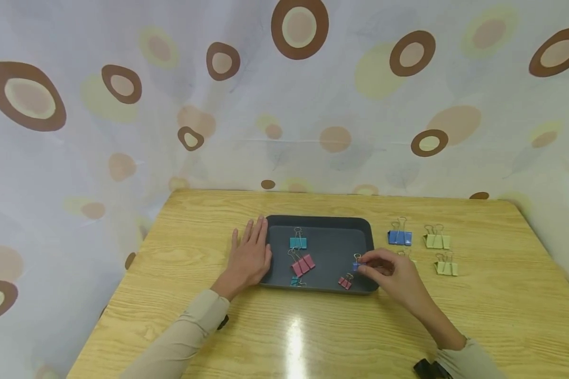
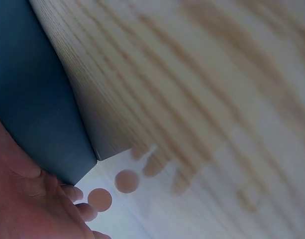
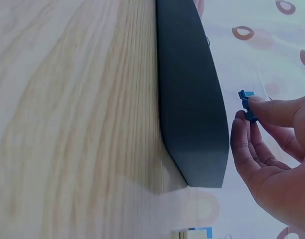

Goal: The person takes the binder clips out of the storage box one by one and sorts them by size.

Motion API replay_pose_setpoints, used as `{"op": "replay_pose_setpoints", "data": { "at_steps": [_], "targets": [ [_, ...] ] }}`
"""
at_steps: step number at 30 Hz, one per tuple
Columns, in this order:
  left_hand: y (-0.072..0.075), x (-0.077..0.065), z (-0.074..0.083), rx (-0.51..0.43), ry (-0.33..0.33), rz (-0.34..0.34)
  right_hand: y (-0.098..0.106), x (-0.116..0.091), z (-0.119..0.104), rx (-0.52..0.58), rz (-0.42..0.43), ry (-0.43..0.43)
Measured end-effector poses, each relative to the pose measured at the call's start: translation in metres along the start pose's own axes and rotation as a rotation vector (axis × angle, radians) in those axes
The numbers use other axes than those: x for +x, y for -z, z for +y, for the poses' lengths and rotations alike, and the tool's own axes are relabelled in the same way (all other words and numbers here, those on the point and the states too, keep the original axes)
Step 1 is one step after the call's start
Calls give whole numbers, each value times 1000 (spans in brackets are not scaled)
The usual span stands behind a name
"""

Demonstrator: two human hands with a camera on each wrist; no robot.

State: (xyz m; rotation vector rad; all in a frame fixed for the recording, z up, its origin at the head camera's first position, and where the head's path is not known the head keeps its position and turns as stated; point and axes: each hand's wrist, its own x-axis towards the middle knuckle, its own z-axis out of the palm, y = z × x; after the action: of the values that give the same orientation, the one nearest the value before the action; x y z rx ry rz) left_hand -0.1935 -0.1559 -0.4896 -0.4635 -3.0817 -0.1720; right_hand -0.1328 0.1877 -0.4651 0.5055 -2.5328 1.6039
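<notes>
My right hand pinches a small blue binder clip between thumb and fingers, over the right side of a dark grey tray. In the right wrist view the blue clip shows at the fingertips, beyond the tray's wall. My left hand rests against the tray's left edge with its fingers straight. Inside the tray lie a teal binder clip, a large pink one, a small teal one and a small pink one.
Right of the tray, a large blue binder clip and yellow binder clips stand on the wooden table. Another yellow clip is partly hidden behind my right hand. A patterned cloth hangs behind the table.
</notes>
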Motion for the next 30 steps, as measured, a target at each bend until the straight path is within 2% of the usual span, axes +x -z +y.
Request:
{"op": "replay_pose_setpoints", "data": {
  "at_steps": [13, 24, 30],
  "targets": [
    [1, -1, 2, 0, 3, -3, 23, -27, 11, -59, 62, -18],
    [2, -2, 2, -12, -1, 10, 44, -40, 21, -86, 22, -91],
    [0, 0, 1, -1, -3, 0, 51, -50, 31, -113, 27, -127]
  ]
}}
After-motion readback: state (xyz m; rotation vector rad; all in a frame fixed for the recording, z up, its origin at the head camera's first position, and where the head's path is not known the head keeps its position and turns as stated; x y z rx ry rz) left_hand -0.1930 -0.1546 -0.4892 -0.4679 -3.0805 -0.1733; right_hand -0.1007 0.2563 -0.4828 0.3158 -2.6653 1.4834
